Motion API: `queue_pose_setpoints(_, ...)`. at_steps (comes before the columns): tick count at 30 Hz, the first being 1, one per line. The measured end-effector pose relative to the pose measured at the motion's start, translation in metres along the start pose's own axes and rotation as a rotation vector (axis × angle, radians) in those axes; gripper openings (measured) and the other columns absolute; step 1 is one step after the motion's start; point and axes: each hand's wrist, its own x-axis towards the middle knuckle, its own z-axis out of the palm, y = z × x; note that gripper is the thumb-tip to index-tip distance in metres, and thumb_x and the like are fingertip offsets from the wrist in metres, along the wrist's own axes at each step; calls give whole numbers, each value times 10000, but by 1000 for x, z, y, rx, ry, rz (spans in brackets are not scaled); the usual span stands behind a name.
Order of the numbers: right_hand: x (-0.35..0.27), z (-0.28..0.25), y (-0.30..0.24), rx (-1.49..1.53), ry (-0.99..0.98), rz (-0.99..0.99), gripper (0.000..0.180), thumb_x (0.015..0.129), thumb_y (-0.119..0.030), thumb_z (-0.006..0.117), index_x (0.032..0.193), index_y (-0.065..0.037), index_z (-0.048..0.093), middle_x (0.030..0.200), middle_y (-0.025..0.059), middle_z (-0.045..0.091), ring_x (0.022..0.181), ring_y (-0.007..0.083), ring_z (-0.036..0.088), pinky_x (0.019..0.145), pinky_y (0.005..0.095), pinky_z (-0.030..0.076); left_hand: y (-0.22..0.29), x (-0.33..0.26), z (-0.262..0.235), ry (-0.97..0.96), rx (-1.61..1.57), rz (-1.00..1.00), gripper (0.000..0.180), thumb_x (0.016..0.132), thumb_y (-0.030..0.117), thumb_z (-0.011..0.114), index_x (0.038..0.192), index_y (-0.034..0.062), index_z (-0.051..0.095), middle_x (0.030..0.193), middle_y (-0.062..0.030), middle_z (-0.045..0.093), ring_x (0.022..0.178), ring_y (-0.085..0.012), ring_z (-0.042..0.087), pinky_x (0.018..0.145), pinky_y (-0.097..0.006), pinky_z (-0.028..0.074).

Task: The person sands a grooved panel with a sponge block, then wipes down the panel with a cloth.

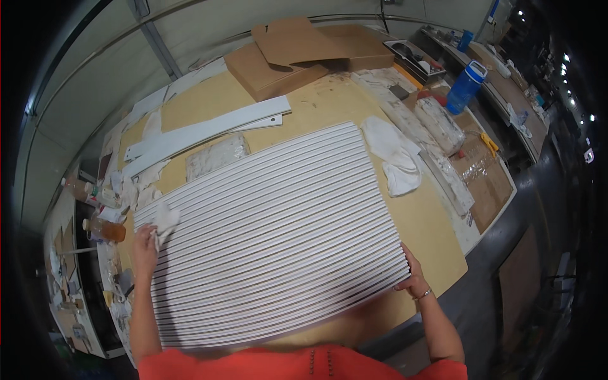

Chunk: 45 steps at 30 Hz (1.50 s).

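Note:
A large white ribbed panel (272,240) lies across the table in front of me, its grooves running from side to side. My left hand (145,239) is closed on a crumpled white cloth (168,220) at the panel's left edge. At the opposite side, my right hand (413,275) grips the panel's right edge near its front corner, the fingers partly hidden by the edge.
Beyond the panel lie white slats (209,134), a plastic-wrapped block (218,155) and cardboard boxes (297,47). White gloves or cloths (394,155) rest right of it. A blue jug (466,87) stands far right; a bottle of amber liquid (106,230) stands left.

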Motion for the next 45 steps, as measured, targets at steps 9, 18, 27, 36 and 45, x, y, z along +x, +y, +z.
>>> queue_pose_setpoints(9, 4, -4, 15, -40, -1, -57, 1254, 317, -32, 758, 1491, -23, 315, 1400, 84, 505, 1290, 224, 471, 1118, 320, 313, 218, 29, 126, -11, 59, 413, 368, 720, -29, 633, 1075, 62, 602, 1205, -130, 554, 1084, -371, 473, 948, -458, 400)
queue_pose_setpoints(18, 1, 3, -2, 64, -49, -59, 1226, 355, -30, 739, 1496, -6, 292, 1420, 92, 482, 1320, 232, 440, 1128, 316, 292, 240, 26, 137, 9, 94, 402, 343, 733, -23, 626, 1066, 52, 599, 1193, -125, 558, 1078, -365, 476, 943, -464, 399)
queue_pose_setpoints(27, 0, 3, -1, 46, -36, -77, 1165, 393, -43, 682, 1489, 18, 294, 1422, 124, 474, 1324, 236, 434, 1121, 287, 281, 243, 29, 148, 48, 76, 390, 322, 747, -16, 622, 1057, 65, 599, 1163, -122, 565, 1051, -362, 477, 934, -463, 396)
queue_pose_setpoints(36, -2, 1, -3, 19, -48, -57, 1126, 436, 11, 671, 1497, -7, 292, 1457, 123, 436, 1350, 232, 404, 1124, 276, 274, 354, 80, 222, -239, -341, 475, 271, 769, 43, 636, 1038, 62, 658, 1140, -120, 611, 1009, -351, 525, 894, -434, 432)
queue_pose_setpoints(45, -4, 7, -3, -22, -44, -24, 1141, 421, 11, 685, 1495, -16, 300, 1486, 113, 400, 1377, 227, 356, 1127, 255, 256, 417, 90, 269, -219, -101, 743, 320, 824, 208, 637, 1138, 163, 681, 1284, -46, 580, 1120, -297, 519, 964, -448, 404)
